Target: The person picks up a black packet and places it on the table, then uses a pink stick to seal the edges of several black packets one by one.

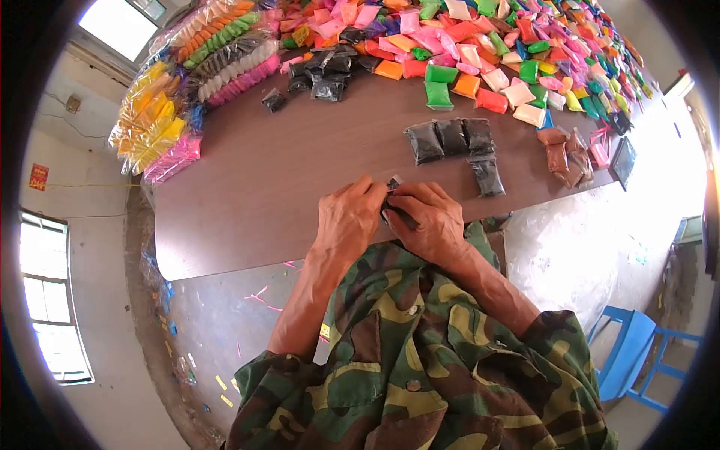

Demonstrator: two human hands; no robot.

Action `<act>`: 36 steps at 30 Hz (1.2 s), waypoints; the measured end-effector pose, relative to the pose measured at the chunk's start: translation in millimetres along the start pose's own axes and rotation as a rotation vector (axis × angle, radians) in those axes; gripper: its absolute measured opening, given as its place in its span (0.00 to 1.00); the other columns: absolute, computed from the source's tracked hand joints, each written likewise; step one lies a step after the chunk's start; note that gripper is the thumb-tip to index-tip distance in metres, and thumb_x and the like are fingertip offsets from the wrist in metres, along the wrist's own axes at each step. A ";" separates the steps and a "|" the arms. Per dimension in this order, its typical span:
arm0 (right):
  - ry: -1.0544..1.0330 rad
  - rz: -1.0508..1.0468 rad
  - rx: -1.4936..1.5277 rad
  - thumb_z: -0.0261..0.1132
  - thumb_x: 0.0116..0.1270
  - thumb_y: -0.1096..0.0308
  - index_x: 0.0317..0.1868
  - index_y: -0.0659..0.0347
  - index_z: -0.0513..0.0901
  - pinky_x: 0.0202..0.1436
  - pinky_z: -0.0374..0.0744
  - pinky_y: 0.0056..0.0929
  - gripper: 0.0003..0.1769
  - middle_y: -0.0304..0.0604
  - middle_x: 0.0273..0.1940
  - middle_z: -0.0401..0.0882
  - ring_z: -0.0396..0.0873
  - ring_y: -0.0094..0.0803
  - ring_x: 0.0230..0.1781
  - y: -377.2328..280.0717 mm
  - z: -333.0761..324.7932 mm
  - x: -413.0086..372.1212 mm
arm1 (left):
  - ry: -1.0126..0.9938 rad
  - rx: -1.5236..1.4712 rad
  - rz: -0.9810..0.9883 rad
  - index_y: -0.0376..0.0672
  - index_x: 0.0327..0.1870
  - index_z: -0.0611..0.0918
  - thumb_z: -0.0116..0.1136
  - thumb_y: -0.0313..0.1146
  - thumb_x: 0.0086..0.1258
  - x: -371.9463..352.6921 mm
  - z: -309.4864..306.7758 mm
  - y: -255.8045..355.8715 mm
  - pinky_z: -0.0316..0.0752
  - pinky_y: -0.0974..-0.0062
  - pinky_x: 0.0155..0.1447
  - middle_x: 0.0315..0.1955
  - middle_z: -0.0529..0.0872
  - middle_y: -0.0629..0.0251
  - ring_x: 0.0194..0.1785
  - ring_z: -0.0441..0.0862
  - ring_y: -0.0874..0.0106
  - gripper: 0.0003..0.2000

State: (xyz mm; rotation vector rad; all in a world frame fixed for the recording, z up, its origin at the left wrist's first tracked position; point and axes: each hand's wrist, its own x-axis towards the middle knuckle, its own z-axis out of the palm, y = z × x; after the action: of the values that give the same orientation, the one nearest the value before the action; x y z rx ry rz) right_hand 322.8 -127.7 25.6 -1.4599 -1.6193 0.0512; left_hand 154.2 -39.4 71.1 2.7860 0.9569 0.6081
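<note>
Camouflage shirt (420, 360) in green, brown, tan; sleeves rolled up; buttons.

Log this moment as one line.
left hand: pinching black packet | right hand: pinching same packet | table: row of black packets, pile of coloured packets

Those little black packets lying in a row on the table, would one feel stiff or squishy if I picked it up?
Probably soft: the black packets look like plump plastic pouches with rounded edges. Likely a bit slippery, since the wrap shines. They lie flat, so one should slide rather than roll when pushed.
</note>
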 end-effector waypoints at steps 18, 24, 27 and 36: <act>0.037 -0.014 -0.003 0.81 0.64 0.67 0.45 0.54 0.94 0.52 0.89 0.41 0.10 0.38 0.51 0.92 0.89 0.44 0.47 -0.2 3.9 1.7 | -0.025 0.071 0.043 0.46 0.44 0.86 0.67 0.27 0.72 15.5 12.2 -6.6 0.86 0.54 0.43 0.38 0.88 0.61 0.44 0.91 0.53 0.04; 0.048 -0.032 0.027 0.81 0.63 0.68 0.45 0.54 0.94 0.52 0.89 0.40 0.11 0.38 0.49 0.92 0.89 0.44 0.47 2.8 2.3 0.1 | -0.037 0.012 0.002 0.46 0.43 0.87 0.66 0.30 0.77 0.1 -1.1 -6.3 0.85 0.54 0.42 0.38 0.87 0.61 0.43 0.91 0.53 0.01; 0.056 -0.027 0.025 0.82 0.62 0.68 0.45 0.54 0.94 0.52 0.89 0.41 0.11 0.38 0.48 0.92 0.89 0.44 0.46 -0.1 4.2 2.2 | -0.033 0.036 0.004 0.46 0.43 0.87 0.66 0.32 0.79 -4.8 -2.9 -10.3 0.85 0.54 0.42 0.37 0.87 0.61 0.42 0.90 0.53 0.02; 0.049 -0.028 0.007 0.83 0.61 0.68 0.44 0.55 0.93 0.50 0.89 0.41 0.12 0.39 0.48 0.91 0.89 0.44 0.46 1.7 3.4 -0.6 | 0.029 -0.067 -0.069 0.48 0.46 0.92 0.68 0.34 0.79 -6.9 -8.9 -12.2 0.85 0.56 0.41 0.37 0.89 0.63 0.40 0.91 0.55 0.04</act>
State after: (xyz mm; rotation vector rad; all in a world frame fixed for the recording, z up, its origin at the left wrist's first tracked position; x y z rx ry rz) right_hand 321.9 -125.9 22.3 -1.4224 -1.5980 0.0047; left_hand 138.8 -34.0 73.8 2.6810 1.0141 0.6595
